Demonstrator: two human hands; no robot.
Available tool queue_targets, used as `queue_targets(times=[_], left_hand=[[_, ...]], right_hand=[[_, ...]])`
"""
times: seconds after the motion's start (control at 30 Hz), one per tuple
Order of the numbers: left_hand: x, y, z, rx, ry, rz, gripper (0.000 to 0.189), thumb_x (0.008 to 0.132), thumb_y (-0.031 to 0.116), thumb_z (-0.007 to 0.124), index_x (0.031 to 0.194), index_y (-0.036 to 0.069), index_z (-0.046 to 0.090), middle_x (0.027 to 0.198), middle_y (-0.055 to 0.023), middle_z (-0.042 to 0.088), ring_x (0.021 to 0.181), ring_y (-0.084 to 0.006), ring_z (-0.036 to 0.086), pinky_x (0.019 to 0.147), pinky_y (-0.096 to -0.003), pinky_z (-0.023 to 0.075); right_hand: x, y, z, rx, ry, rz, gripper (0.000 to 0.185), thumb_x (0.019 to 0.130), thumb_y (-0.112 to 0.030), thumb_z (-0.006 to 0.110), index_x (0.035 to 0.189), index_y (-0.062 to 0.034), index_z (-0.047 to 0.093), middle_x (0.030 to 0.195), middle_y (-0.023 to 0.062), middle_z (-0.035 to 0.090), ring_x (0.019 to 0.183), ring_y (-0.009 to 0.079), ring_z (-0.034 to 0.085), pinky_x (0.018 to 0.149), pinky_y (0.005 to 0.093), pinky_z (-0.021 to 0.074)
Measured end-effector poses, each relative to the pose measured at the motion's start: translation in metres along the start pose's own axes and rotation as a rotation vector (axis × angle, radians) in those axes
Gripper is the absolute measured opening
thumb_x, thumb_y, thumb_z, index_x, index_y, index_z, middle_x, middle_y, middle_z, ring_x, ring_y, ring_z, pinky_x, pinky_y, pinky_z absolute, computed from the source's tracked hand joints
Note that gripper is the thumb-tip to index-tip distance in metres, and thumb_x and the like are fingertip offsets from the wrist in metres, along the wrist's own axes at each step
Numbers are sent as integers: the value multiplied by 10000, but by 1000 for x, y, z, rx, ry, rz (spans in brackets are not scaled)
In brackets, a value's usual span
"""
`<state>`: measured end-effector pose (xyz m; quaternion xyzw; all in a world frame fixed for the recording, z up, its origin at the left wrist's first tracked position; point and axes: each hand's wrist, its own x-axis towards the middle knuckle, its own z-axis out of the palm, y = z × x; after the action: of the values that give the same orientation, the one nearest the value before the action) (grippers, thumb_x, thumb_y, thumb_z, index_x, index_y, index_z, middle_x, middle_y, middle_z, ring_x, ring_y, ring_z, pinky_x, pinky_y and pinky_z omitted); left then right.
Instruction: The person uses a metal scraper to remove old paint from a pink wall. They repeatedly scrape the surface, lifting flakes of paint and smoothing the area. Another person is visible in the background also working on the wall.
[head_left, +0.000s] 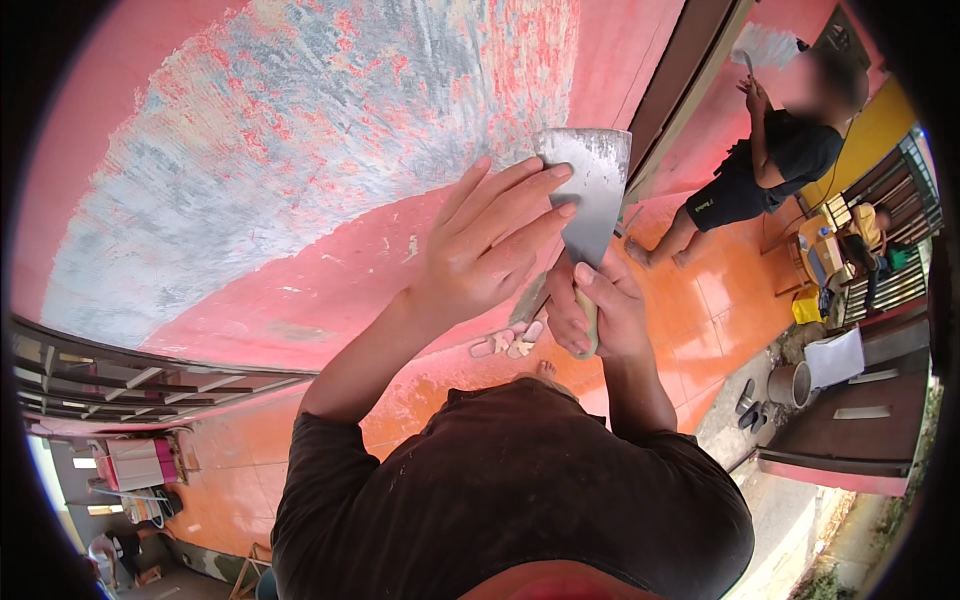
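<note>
My right hand (600, 307) is closed around the pale handle of a scraper with a broad metal blade (596, 187), held with the blade pointing away from me. Fingers spread, my left hand (487, 232) lies against the left side of the blade, its fingertips over the metal. Behind both hands stands a pink painted wall (360, 277). A large fan-shaped patch (285, 135) on it shows grey-white and bluish, streaked with pink and red.
A person (780, 157) in dark clothes stands at right, holding a blade near the wall. Farther off another person sits by a table. Slippers (506, 341) lie on the orange tiled floor (690, 300) at the wall's foot. A bucket (789, 384) stands right. Someone bends at lower left.
</note>
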<state>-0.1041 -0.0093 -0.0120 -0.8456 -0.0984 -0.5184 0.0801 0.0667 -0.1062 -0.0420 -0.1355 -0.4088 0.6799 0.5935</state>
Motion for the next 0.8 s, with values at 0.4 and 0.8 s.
queue_targets(times=[0.4,0.8], left_hand=[[53,-12,42,68,123,128,459,714,44,735,1170,46,685,1266,-109,667,1071,-315,668,857,-378,596],[86,-38,54,284,240,114,416,610,21,787,1016,56,702,1142,-91,705,857,-271,668,679,-323,563]], right_hand=[[23,-29,-4,303,-70,131,321,1089,-158,386,1404,-195,439,604,7,406,355,86,339,327,237,293],[51,-79,-10,-47,-54,201,433,1012,6,424,1416,-151,432,582,-10,360,356,75,298,338,246,261]])
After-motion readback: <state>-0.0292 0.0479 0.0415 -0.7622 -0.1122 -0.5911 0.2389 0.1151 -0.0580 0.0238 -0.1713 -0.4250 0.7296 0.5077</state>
